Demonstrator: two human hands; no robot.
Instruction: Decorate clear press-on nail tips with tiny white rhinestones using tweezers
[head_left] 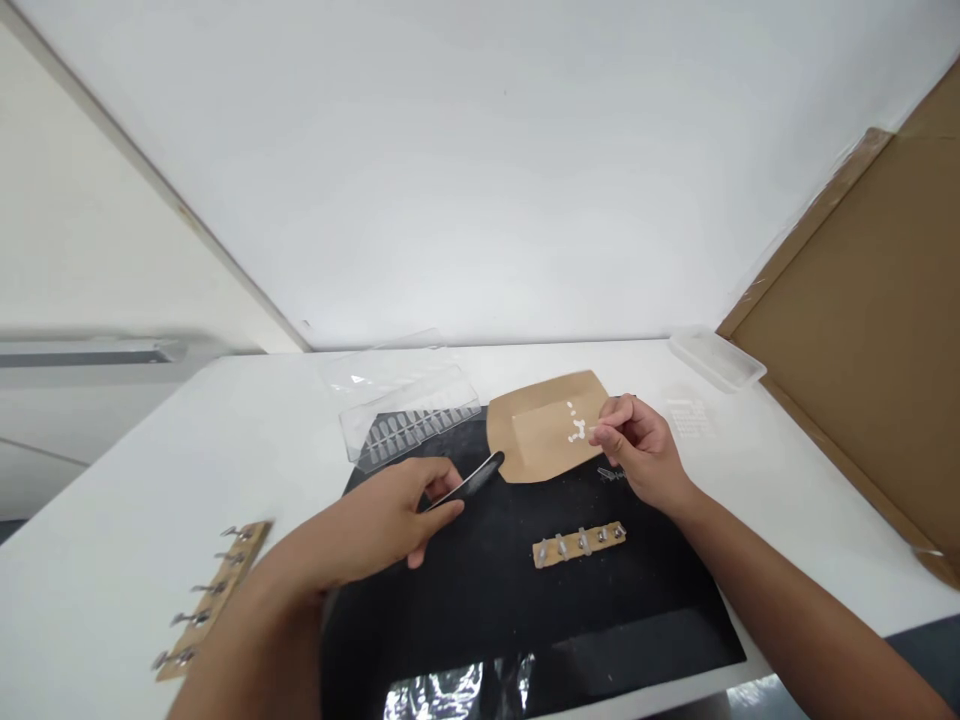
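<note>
**File in the left hand, small pale piece in the right, above a crowded black mat**

Head view: the left hand (420, 505) has its fingers closed on a slim dark file (481, 475), whose far tip reaches the near left edge of the tan paper tray (517, 425); whether it touches cannot be told. The right hand (639, 450) is at the tray's right edge, covering part of it, its thumb and forefinger pinched on a small pale piece (593, 429), too small to identify. Just left of that pinch, white bits (577, 432) lie scattered on the tray.

Around them, the black mat (450, 610) covers much of the white counter (97, 560). A few clear slivers (611, 473) lie on the mat, close under the right hand. Nearer the wearer, between the forearms, a tan strip (579, 544) carries a row of five small stands. A second strip (217, 598) lies on the counter at far left, partly hidden by the left forearm. Behind the left hand, a clear box (397, 397) with rows of nail-shaped tips (412, 428) overlaps the mat's far corner. A translucent container (718, 360) sits at far right, beside brown cardboard (862, 320).
</note>
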